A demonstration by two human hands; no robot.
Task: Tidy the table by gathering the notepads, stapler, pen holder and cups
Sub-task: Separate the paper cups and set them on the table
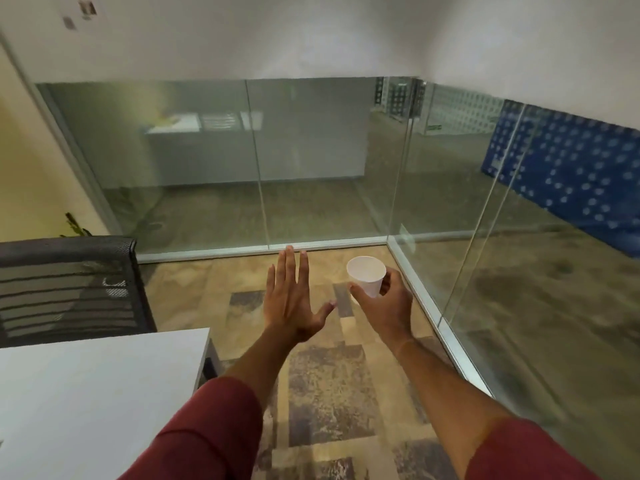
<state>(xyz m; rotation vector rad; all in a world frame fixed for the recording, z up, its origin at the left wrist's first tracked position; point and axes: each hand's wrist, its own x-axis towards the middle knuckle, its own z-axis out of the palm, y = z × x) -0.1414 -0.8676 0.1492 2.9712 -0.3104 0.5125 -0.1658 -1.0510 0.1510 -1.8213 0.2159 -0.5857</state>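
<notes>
My right hand [386,306] holds a white paper cup [367,276] upright and seemingly empty, out over the carpet near the glass corner. My left hand [292,299] is stretched forward beside it, flat with fingers spread and nothing in it. Both hands are past the table's corner. Only a bare corner of the white table [97,386] shows at the lower left. No notepads, stapler or pen holder are in view.
A black mesh chair [69,289] stands behind the table at the left. Glass partition walls [263,168] meet in a corner ahead and run along the right side. Patterned carpet [329,382] covers the floor below my arms.
</notes>
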